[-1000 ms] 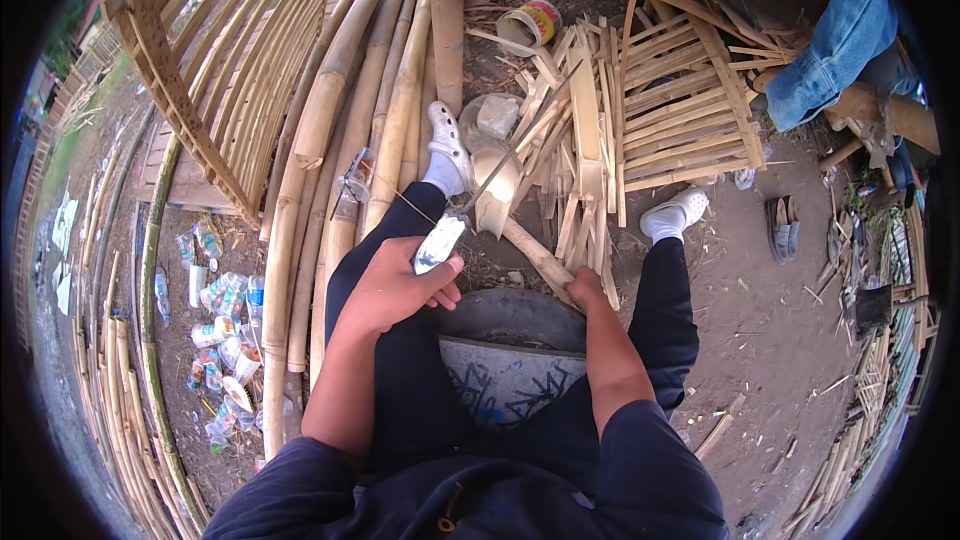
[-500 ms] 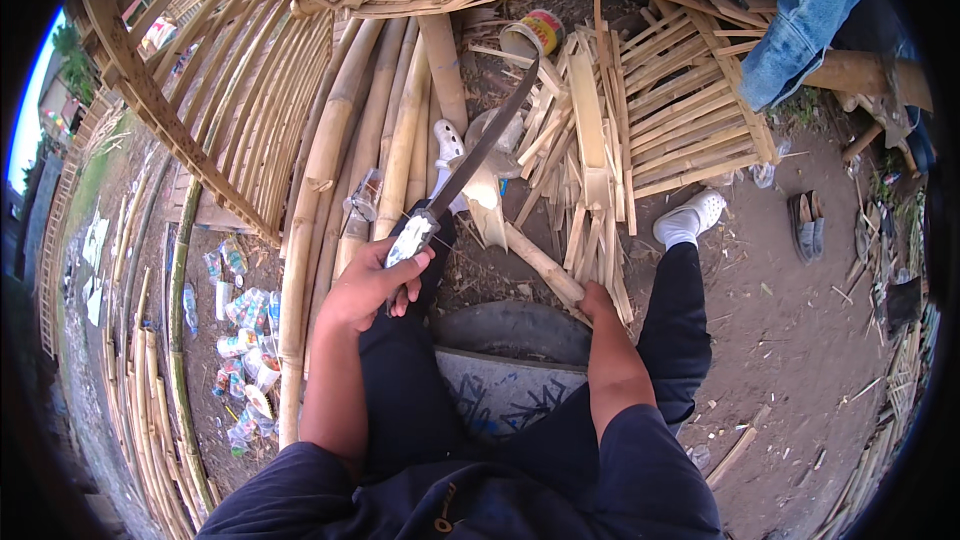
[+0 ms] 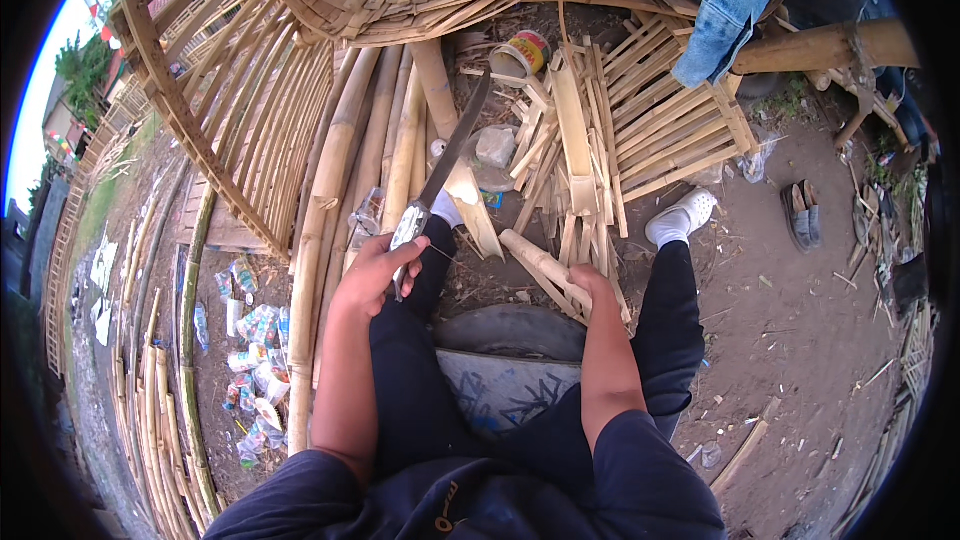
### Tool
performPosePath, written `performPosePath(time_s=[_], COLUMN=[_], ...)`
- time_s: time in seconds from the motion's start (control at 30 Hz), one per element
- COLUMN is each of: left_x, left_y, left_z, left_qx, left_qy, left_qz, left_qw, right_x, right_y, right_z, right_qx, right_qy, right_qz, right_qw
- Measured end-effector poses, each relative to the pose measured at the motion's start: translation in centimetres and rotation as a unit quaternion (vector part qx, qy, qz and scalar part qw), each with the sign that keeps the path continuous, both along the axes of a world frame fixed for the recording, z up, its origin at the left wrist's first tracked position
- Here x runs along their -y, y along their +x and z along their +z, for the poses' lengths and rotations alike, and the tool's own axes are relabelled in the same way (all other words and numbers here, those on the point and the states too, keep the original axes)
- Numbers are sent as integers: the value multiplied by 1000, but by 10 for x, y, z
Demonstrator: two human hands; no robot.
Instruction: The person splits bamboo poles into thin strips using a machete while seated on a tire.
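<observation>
Left grip clamped on a silver-handled, long dark-bladed knife, blade pointing ahead; right grip clamped on a pale bamboo length. Beyond both: whitish bucket, red-and-yellow printed label.

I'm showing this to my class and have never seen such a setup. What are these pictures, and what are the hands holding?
There is no machine here: these are a person's own bare hands. The view comes from a wide fisheye camera worn on the head, looking down, so straight edges bend near the rim. The left hand holds a long-bladed knife by its handle, blade pointing away from the body. The right hand holds a piece of bamboo. On the ground ahead are split bamboo strips and a tub, with a grey stone nearby. Long bamboo poles lie to the left.
</observation>
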State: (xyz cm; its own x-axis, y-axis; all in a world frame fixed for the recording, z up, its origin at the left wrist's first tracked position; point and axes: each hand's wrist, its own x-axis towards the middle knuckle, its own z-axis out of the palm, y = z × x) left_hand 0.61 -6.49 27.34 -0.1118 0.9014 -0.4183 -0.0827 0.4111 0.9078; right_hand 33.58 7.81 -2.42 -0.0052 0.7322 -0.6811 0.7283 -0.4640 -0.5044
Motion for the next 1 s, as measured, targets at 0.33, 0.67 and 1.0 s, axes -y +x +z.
performPosePath(time_s=[0.33,0.67,1.0], left_x=[13,29,44], left_y=[5,15,32], left_z=[-9,0,3], left_qx=[37,65,-83], left_qy=[-26,-51,-13], left_qz=[1,-18,-4], left_qw=[999,996,996], right_x=[23,47,47], right_y=[-46,-138,-153], right_z=[148,199,193], right_qx=[-416,-500,-541], right_qy=[133,310,299], right_qz=[-199,-210,-212], right_qw=[877,781,757])
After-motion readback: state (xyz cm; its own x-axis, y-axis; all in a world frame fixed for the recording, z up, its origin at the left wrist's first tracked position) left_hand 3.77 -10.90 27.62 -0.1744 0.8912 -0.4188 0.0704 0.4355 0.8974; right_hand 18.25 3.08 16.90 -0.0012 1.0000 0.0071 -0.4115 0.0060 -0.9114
